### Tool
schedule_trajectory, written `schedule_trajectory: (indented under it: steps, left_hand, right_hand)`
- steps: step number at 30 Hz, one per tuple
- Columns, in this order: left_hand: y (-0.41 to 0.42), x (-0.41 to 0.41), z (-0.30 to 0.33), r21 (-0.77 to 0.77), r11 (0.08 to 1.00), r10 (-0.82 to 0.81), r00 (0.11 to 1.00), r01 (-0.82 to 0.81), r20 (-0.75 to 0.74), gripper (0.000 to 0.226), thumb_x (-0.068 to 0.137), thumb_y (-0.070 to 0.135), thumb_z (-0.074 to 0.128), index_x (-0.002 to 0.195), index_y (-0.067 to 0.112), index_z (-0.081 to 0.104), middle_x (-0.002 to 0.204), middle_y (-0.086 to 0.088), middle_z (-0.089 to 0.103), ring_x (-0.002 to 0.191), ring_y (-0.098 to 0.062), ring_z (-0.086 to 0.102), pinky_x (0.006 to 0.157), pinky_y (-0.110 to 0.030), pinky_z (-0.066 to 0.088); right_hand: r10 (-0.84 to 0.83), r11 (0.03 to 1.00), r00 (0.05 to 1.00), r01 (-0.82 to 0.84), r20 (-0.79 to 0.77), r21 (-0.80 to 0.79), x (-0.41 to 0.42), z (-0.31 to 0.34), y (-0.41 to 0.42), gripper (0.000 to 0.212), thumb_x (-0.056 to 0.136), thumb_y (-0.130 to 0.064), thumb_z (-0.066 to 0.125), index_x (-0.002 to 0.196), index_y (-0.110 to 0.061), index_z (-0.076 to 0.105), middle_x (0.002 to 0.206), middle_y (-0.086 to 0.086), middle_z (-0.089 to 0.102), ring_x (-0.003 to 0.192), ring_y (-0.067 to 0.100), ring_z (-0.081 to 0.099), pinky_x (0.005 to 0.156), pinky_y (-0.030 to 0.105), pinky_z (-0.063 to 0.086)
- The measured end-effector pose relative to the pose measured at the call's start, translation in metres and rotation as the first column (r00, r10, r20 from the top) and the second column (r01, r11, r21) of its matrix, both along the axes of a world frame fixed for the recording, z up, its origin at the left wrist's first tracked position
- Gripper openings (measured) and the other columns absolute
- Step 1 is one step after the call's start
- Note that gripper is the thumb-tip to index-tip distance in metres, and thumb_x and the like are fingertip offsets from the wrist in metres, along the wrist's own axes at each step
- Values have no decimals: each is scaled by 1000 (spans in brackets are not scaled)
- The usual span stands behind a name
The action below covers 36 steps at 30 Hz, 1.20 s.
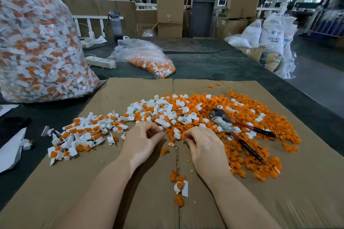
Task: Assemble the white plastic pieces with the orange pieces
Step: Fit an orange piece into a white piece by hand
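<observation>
Your left hand (143,139) and right hand (203,143) sit close together at the near edge of the mixed heap (188,111) of white plastic pieces and orange pieces on the cardboard sheet (104,188), both with fingers curled in. The left fingertips seem to pinch something small and pale, but the piece is too tiny to name; whether the right hand grips anything you cannot tell from here, since its fingers fold under. Finished pairs lie in the assembled pile (83,134) to your left. The likely slip is picking from the wrong spot: loose whites sit touching finished ones (they look alike at a glance), so you could grab a done piece. The red-handled pliers (240,130) lie just beside your right hand and could snag a sweep.
</observation>
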<state>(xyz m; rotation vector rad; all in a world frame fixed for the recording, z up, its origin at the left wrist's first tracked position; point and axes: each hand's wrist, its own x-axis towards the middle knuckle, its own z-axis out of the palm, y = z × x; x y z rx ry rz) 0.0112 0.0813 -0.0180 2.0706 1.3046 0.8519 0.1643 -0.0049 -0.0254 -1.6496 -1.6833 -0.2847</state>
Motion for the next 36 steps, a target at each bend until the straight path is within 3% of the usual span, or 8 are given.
schedule_trajectory:
  steps: [2,5,11,16,21,24,30,36]
  left_hand:
    - [0,-7,4,-92,987,-127,991,130,41,10,78,35,71,79,25,66,81,9,64,76,-5,57,64,-14,41]
    - [-2,-10,8,-145,954,-273,961,264,-52,15,72,40,76,80,31,66,82,12,65,77,1,57,66,-11,43]
    - [0,-3,3,6,999,-47,999,47,-17,7,87,28,64,93,31,63,94,13,57,85,-2,53,68,-11,35]
    - [6,3,0,137,990,-10,985,34,-170,22,88,19,63,109,21,66,96,8,51,84,-4,47,73,-11,33]
    - [9,3,-2,120,993,11,988,8,-155,19,85,18,67,104,18,64,93,8,50,84,-6,48,76,-14,37]
    - [7,2,0,101,995,3,988,13,-157,11,85,21,67,93,23,61,89,11,49,85,-8,49,71,-14,35]
    - [10,3,1,103,995,1,985,17,-172,23,90,19,60,113,20,62,98,5,52,87,-9,49,78,-17,39]
    - [12,7,3,54,998,-6,981,17,-192,13,87,24,65,98,21,59,96,7,51,85,-9,49,76,-18,38]
  right_hand:
    - [-4,1000,1000,4,-1,-4,0,0,0,12,76,0,72,79,-9,66,74,1,64,71,18,60,62,32,54]
    - [-4,1000,1000,4,-7,-8,-1,0,0,13,76,0,73,80,-10,66,74,1,64,72,19,61,63,32,54]
    - [-5,1000,1000,5,-12,6,-1,1,-1,12,75,2,72,79,-8,66,74,2,64,72,19,61,63,32,54]
    - [-10,1000,1000,10,-18,27,-1,0,0,10,78,1,71,83,-7,69,77,3,66,74,20,62,65,32,54]
    - [-14,1000,1000,15,-20,24,-1,1,-1,9,78,-1,71,86,-7,70,78,4,67,76,20,63,67,31,55]
    - [-6,1000,1000,7,-14,15,-1,1,-1,8,78,-1,71,83,-7,69,77,3,67,75,20,62,66,30,54]
    - [0,1000,1000,0,-9,-11,-1,1,-2,6,80,-2,70,84,-7,69,78,3,66,76,19,62,67,31,54]
    - [-4,1000,999,3,-37,-11,-1,0,-1,7,84,-3,66,86,-9,67,80,2,65,78,18,60,67,28,52]
